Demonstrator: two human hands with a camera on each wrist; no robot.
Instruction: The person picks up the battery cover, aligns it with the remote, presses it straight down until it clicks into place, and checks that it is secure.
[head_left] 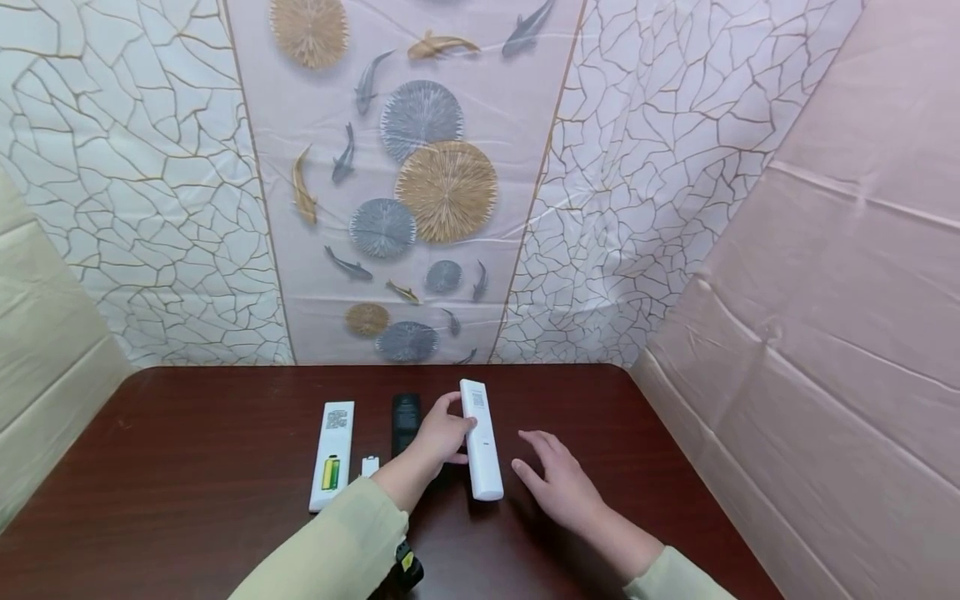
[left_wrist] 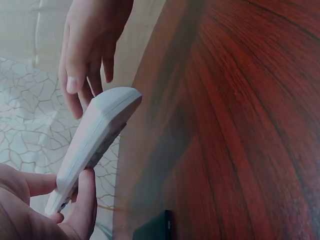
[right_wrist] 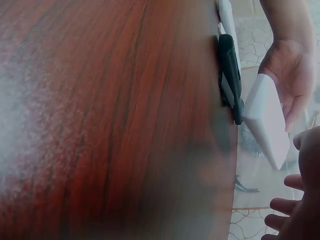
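Sleeve [head_left: 337,537], white remote [head_left: 483,458] (print [head_left: 477,399] illegible)

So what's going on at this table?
A person is holding a white remote above the table with their left-hand grip, its back facing up. Their right-hand grip is open and empty beside it, not touching. On the table lie another white remote with yellow-and-green batteries showing, a small white piece, possibly its cover, and a black object that looks like a remote, partly hidden.
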